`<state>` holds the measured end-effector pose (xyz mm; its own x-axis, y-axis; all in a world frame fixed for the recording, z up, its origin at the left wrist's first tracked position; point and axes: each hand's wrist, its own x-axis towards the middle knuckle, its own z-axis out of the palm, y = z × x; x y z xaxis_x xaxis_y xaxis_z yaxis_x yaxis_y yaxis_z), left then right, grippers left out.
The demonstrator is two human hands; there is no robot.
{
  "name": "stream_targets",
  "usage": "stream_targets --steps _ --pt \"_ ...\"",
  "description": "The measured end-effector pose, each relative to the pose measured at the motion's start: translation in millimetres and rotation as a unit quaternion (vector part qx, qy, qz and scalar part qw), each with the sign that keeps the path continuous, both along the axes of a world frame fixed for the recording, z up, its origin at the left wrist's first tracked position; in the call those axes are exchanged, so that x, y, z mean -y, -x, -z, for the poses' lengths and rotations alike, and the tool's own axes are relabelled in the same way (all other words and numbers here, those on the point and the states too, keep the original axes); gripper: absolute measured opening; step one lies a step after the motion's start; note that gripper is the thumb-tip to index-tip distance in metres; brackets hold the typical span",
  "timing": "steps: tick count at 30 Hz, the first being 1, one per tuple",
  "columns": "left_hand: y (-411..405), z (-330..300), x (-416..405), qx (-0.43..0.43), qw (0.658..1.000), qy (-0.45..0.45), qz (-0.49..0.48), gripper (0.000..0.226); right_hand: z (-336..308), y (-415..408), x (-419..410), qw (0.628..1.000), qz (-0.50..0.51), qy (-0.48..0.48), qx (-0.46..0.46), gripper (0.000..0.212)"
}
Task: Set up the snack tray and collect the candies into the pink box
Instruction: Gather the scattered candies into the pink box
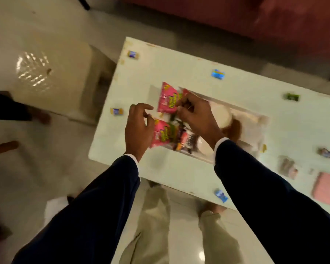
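Observation:
A clear snack tray (255, 119) lies in the middle of the white table (179, 69). Two pink snack packets lie at its left end, the far one (168, 100) and the near one (160, 134), with small wrapped snacks (185, 140) beside them. My right hand (196, 115) pinches the far pink packet at its right edge. My left hand (137, 128) hovers over the near packet's left side, fingers curled and apart, holding nothing. The pink box (326, 189) lies at the table's right edge. Loose candies are scattered around: blue (218, 74), green (291, 96), blue (221, 195), yellow-purple (116, 111).
A white lid or plate (221, 115) and a brown item (234, 128) sit in the tray. Another candy (132, 54) lies at the far left corner and one more (325, 152) at the right. A cream stool (51, 77) stands left of the table. A red sofa (236, 14) is behind.

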<state>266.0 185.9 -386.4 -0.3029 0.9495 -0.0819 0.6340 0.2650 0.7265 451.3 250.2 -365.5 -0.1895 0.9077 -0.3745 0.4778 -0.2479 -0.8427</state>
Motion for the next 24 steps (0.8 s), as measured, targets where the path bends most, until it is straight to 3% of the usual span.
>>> stream_targets --steps 3,8,12,16,18,20,22,24 --pt "84.7 21.9 -2.4 -0.016 0.996 0.076 -0.048 0.03 15.0 71.6 -27.4 0.998 -0.065 -0.001 0.014 0.011" --pt "157.6 66.9 -32.9 -0.067 0.971 0.231 0.007 0.045 54.6 155.7 -79.7 0.978 -0.165 -0.038 0.122 0.021" --pt "171.3 95.9 -47.6 -0.121 0.969 0.183 0.111 0.028 79.5 181.8 -132.2 0.953 -0.188 -0.078 0.226 0.039" --pt "179.2 113.0 -45.8 -0.098 0.978 0.14 0.115 0.015 89.2 195.3 -191.2 0.914 -0.218 -0.12 0.319 0.057" --pt "181.9 119.0 -44.1 -0.059 0.984 0.135 0.097 0.016 94.1 204.0 -211.7 0.898 -0.261 -0.109 0.338 0.064" --pt "183.2 120.4 -45.2 0.057 0.985 0.161 0.011 0.02 101.4 213.8 -220.5 0.874 -0.302 -0.105 0.366 0.066" --pt "183.7 120.4 -47.2 0.178 0.962 0.191 -0.085 0.025 108.3 222.8 -215.1 0.856 -0.314 -0.13 0.389 0.058" --pt "183.2 119.6 -47.5 0.232 0.946 0.201 -0.108 0.029 114.2 226.8 -197.8 0.87 -0.289 -0.152 0.369 0.045"
